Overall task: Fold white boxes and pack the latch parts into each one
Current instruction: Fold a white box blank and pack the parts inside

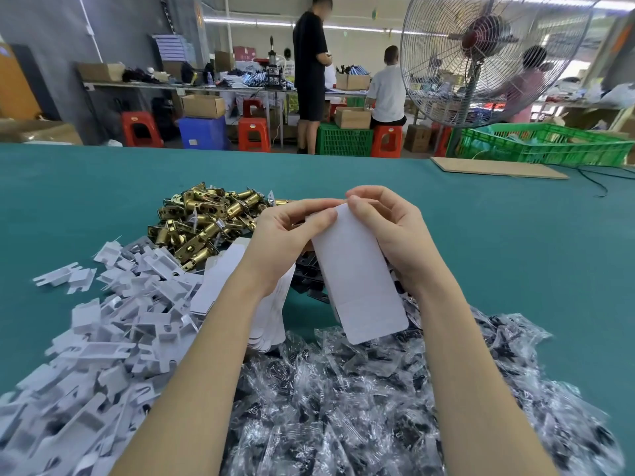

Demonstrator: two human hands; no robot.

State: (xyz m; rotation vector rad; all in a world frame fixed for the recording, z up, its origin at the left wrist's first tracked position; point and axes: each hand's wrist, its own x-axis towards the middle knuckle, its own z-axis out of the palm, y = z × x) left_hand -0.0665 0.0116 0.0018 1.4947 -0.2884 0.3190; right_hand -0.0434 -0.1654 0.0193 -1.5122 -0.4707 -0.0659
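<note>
I hold a white box up over the green table, its long side running toward me and its near flap hanging free. My left hand pinches the far end from the left. My right hand grips the same end from the right, fingers curled over the top edge. A heap of brass latch parts lies just left of my left hand. A stack of flat white box blanks rests under my left forearm.
White plastic inserts cover the near left. Clear bags of dark screws spread across the near right, black plates under the box. A cardboard sheet, green crate and fan stand far right. People work beyond.
</note>
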